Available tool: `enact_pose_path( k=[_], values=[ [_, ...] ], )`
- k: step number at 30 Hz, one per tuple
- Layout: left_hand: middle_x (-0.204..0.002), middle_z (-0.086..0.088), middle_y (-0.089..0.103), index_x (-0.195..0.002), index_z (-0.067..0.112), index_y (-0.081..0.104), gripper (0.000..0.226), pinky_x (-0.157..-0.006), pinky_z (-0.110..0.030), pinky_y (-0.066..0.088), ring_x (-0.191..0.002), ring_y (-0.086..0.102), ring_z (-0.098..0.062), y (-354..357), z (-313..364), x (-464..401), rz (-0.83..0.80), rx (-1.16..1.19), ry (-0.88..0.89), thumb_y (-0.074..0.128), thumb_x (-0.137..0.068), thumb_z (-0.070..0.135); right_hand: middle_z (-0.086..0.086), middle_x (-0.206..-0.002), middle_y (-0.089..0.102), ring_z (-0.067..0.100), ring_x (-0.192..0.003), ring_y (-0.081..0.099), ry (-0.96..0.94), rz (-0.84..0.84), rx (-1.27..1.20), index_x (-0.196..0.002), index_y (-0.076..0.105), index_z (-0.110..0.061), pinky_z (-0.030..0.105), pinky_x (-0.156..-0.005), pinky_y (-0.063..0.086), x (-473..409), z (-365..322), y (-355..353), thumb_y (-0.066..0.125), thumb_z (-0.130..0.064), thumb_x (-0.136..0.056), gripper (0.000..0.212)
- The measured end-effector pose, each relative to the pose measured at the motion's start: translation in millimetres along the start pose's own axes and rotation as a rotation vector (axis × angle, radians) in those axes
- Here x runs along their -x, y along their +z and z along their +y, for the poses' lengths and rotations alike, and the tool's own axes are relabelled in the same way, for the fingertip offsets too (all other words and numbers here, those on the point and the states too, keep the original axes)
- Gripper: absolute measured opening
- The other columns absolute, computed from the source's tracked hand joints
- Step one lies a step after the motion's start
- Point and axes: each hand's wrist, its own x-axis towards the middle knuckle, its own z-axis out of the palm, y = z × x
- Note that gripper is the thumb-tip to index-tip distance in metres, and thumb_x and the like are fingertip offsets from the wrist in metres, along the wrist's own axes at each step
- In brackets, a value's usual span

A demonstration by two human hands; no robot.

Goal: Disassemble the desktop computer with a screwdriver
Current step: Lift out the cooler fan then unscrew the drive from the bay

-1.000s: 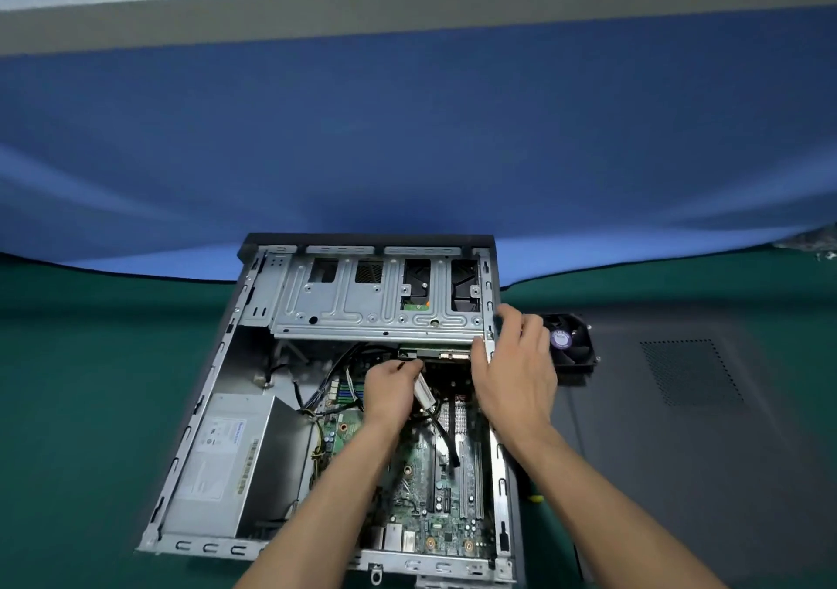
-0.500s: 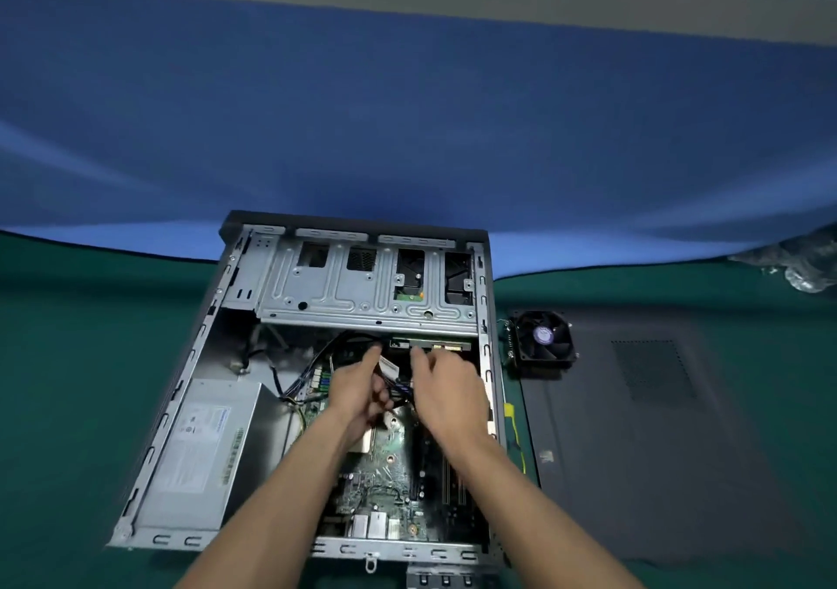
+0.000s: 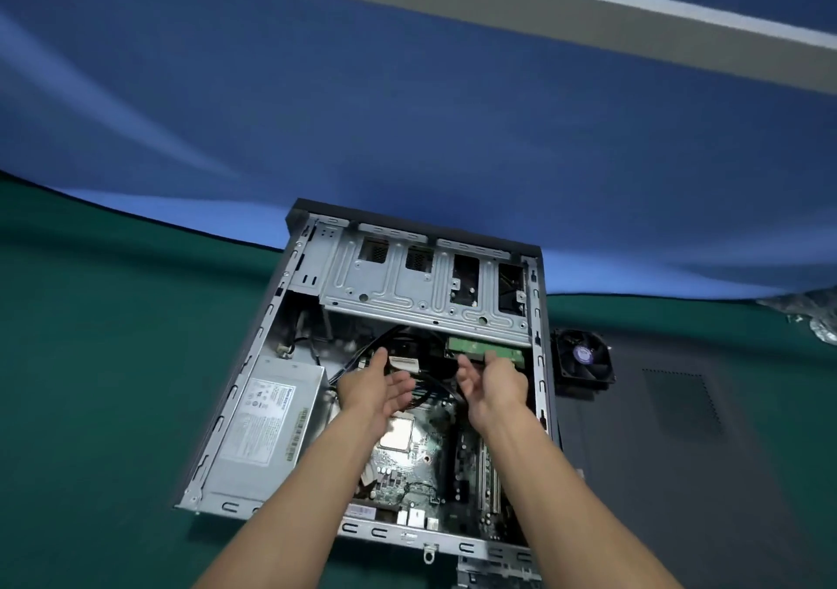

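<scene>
the case [image 3: 290,316] lies open on its side at the centre of the green mat [image 3: 90,362], a stamped grey steel box with sharp folded rims. both hands are inside it, just below the drive cage [image 3: 407,289] at its 12 o'clock end. the left hand [image 3: 371,384] is palm up, fingers relaxed, thumb touching a white connector [image 3: 403,363] on the black cable bundle [image 3: 435,380]. the right hand [image 3: 496,382] curls loosely beside the bundle; whether it grips a cable cannot be told. the cables look soft and springy; likely best taken by the hard plastic plug, not the wire. the green board [image 3: 480,347] under the cage is thin and fragile. psu [image 3: 267,425] at 9 o'clock: a heavy, smooth metal box. fan [image 3: 584,357] rests outside at 3 o'clock.
</scene>
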Motion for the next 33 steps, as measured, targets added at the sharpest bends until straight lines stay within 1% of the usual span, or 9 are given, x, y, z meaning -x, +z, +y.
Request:
enact_pose_path(
  k=[3, 5, 8, 12, 13, 15, 17, 26, 33],
  values=[
    [-0.079, -0.018, 0.063, -0.098, -0.002, 0.050, 0.025, -0.041, -0.023, 0.051, -0.047, 0.063, -0.017, 1, -4, 3, 0.035, 0.112, -0.073, 0.049, -0.098, 0.023, 0.016, -0.069, 0.057, 0.016, -0.050, 0.050, 0.013, 0.021, -0.018, -0.132, 0.043, 0.002, 0.015, -0.032, 0.041, 10, 12, -10, 0.034, 0.007, -0.097, 0.037],
    [-0.083, -0.017, 0.067, -0.083, -0.006, 0.056, 0.038, -0.056, -0.031, 0.052, -0.056, 0.063, -0.019, 1, -9, 3, 0.049, 0.099, -0.108, 0.048, -0.098, 0.029, 0.013, -0.066, 0.054, 0.014, -0.047, 0.047, 0.012, 0.024, -0.024, -0.122, 0.049, -0.002, 0.014, -0.030, 0.038, 17, 16, -17, 0.038, 0.004, -0.097, 0.028],
    [-0.063, -0.010, 0.067, -0.069, 0.000, 0.058, 0.044, -0.071, -0.034, 0.046, -0.055, 0.063, -0.020, 2, -12, 7, 0.058, 0.082, -0.101, 0.048, -0.097, 0.033, 0.009, -0.063, 0.050, 0.006, -0.030, 0.038, -0.009, 0.030, -0.017, -0.099, 0.054, 0.000, 0.014, -0.028, 0.031, 18, 21, -27, 0.050, -0.004, -0.095, 0.007],
    [-0.050, -0.006, 0.065, -0.069, 0.001, 0.057, 0.042, -0.086, -0.040, 0.049, -0.055, 0.064, -0.020, -3, -13, 10, 0.025, 0.028, -0.099, 0.049, -0.097, 0.031, 0.011, -0.064, 0.050, 0.004, -0.023, 0.032, -0.017, 0.015, -0.011, -0.087, 0.053, 0.004, 0.014, -0.028, 0.032, 16, 27, -35, 0.055, -0.006, -0.094, 0.012],
    [-0.050, -0.007, 0.064, -0.070, 0.000, 0.055, 0.039, -0.083, -0.040, 0.052, -0.052, 0.063, -0.020, -6, -13, 10, 0.034, 0.032, -0.099, 0.050, -0.097, 0.028, 0.012, -0.064, 0.051, 0.004, -0.023, 0.032, -0.010, 0.008, -0.012, -0.086, 0.054, 0.004, 0.014, -0.028, 0.032, 17, 30, -35, 0.055, -0.006, -0.094, 0.012],
    [-0.055, -0.009, 0.062, -0.083, 0.001, 0.053, 0.022, -0.051, -0.028, 0.056, -0.036, 0.056, -0.014, -11, -11, 11, 0.037, 0.034, -0.093, 0.052, -0.096, 0.019, 0.013, -0.065, 0.053, 0.005, -0.024, 0.032, 0.009, -0.009, -0.025, -0.084, 0.054, 0.004, 0.013, -0.029, 0.032, 20, 35, -34, 0.056, -0.005, -0.091, 0.012],
    [-0.052, -0.005, 0.055, -0.100, 0.004, 0.054, 0.009, -0.029, -0.014, 0.035, -0.025, 0.040, -0.006, -14, -6, 13, -0.014, 0.018, -0.107, 0.053, -0.095, 0.012, 0.012, -0.067, 0.055, 0.004, -0.025, 0.032, 0.041, -0.040, -0.045, -0.080, 0.055, 0.001, 0.013, -0.030, 0.032, 23, 41, -34, 0.059, -0.005, -0.087, 0.010],
    [-0.079, -0.011, 0.065, -0.110, 0.012, 0.046, 0.015, -0.045, -0.026, 0.052, -0.061, 0.063, -0.022, -20, 7, 25, -0.220, -0.235, 0.036, 0.041, -0.098, 0.020, 0.010, -0.069, 0.064, 0.004, -0.026, 0.034, 0.098, -0.104, -0.091, -0.079, 0.062, -0.005, 0.013, -0.028, 0.030, 43, 55, -31, 0.067, -0.010, -0.083, 0.008],
    [-0.086, -0.013, 0.069, -0.101, 0.008, 0.061, 0.029, -0.047, -0.035, 0.056, -0.062, 0.066, -0.027, -17, 8, 39, -0.321, -0.392, -0.016, 0.055, -0.091, 0.035, 0.019, -0.066, 0.067, 0.007, -0.025, 0.037, 0.111, -0.050, 0.091, -0.085, 0.058, 0.001, 0.014, -0.029, 0.031, 57, 47, -20, 0.068, -0.015, -0.076, 0.021]
  ],
)
